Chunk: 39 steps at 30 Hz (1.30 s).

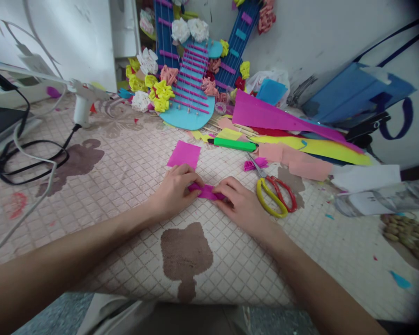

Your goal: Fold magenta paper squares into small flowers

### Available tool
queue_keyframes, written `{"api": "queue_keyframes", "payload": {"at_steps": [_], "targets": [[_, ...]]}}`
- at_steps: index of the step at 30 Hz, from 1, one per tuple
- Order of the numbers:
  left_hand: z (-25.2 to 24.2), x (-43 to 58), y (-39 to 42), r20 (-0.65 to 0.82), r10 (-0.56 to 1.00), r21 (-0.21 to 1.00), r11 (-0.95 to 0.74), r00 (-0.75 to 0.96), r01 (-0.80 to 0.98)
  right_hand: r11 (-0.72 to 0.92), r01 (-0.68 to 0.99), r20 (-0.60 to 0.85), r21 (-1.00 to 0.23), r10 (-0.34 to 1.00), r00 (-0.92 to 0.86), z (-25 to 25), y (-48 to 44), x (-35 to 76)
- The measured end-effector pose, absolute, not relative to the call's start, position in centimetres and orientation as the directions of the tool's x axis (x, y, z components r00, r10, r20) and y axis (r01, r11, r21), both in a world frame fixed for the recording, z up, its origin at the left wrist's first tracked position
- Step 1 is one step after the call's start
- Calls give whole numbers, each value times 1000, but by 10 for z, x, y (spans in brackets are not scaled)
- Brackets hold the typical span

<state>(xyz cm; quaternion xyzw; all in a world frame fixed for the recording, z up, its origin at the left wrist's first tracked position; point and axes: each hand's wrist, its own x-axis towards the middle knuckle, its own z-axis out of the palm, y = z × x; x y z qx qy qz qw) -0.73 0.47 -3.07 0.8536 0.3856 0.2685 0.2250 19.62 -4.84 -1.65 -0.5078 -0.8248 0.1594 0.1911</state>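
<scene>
A strip of magenta paper (207, 192), folded or gathered, lies low over the tablecloth between my two hands. My left hand (179, 186) pinches its left end, and my right hand (235, 199) grips the right end with bent fingers. Just beyond my left hand rests a flat magenta paper square (185, 154). To the right of my right hand are scissors (273, 195) with one yellow and one red handle. Their blades point toward a small scrunched magenta paper piece (254, 164).
A green marker-like tool (233, 144) and paper strips (296, 163) lie behind. Paper flowers (161, 95) surround a blue decorated craft (190, 88). A white glue gun (82, 104) with a black cable (31, 160) stands left; a clear bottle (384, 197) lies right.
</scene>
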Motion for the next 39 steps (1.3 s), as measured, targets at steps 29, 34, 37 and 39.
{"api": "queue_keyframes", "payload": {"at_steps": [29,34,37,39], "targets": [[-27,-2,16,286,801,569,-584,526,579,220,732,156,-645,975,-156,-20,-30,193],[-27,-2,18,274,804,575,-577,528,581,234,743,170,-627,972,-163,-21,-29,192],[-27,-2,18,258,816,582,-558,517,592,230,761,171,-607,973,-157,-20,-29,191],[-26,-1,18,246,822,580,-550,514,602,228,772,175,-594,973,-153,-19,-29,190]]}}
